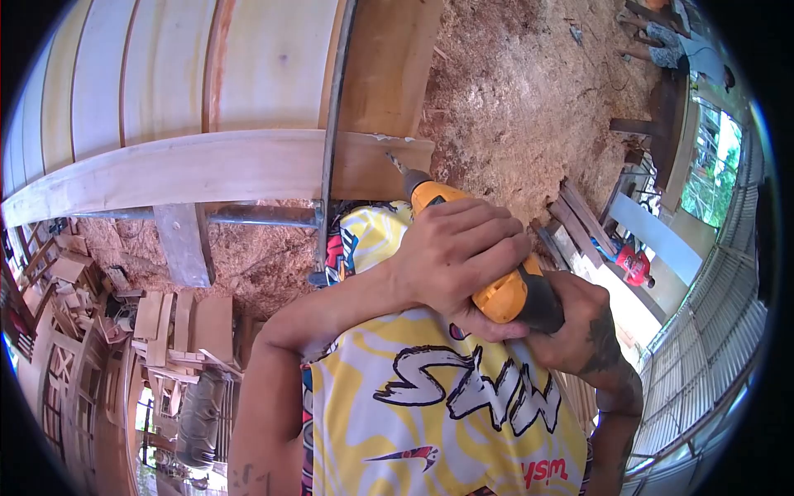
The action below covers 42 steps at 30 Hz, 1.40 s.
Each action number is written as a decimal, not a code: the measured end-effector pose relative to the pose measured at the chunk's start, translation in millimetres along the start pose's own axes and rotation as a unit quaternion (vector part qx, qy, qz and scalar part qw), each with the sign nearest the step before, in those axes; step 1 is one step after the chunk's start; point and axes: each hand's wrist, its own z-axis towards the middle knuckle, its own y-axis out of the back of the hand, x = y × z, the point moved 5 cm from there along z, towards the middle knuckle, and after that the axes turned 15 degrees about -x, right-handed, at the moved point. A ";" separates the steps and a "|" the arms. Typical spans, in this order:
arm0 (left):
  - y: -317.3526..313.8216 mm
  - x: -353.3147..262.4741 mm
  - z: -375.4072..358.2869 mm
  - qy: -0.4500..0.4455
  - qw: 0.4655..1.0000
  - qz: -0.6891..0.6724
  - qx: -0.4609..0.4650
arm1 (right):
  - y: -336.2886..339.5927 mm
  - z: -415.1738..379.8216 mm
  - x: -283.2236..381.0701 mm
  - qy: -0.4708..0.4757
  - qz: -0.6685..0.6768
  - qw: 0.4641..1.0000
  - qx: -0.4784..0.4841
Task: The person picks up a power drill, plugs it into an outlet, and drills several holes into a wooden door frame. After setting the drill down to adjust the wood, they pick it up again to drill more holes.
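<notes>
A yellow and black power drill (pixel 501 301) is gripped in both my hands in front of my chest. My left hand (pixel 463 260) is closed over the top of its body, fingers wrapped round the casing. My right hand (pixel 575 322) is closed at the black rear end, its fingers partly hidden. The drill points up and left, and its bit (pixel 395 162) overlaps the end of a long, pale wooden rail (pixel 190 169). Above that rail lies a panel of side-by-side boards (pixel 165 66). A dark metal bar (pixel 332 107) crosses the panel and rail close to the bit.
Wood shavings (pixel 513 99) cover the ground. A wooden leg (pixel 184 244) stands below the rail. Stacked wooden pieces (pixel 178 326) are at the lower left. At the right are one person in red (pixel 634 264), another person (pixel 695 54) and leaning planks (pixel 571 223).
</notes>
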 end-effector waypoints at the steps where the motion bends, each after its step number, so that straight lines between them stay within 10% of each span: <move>1: 1.3 2.3 -0.1 0.006 1.000 -0.003 0.001 | -1.5 0.6 1.3 -0.002 0.005 1.000 0.001; 42: 8.5 21.1 18.4 0.025 1.000 -0.013 0.004 | 3.2 28.9 16.8 -0.133 -0.025 0.987 0.091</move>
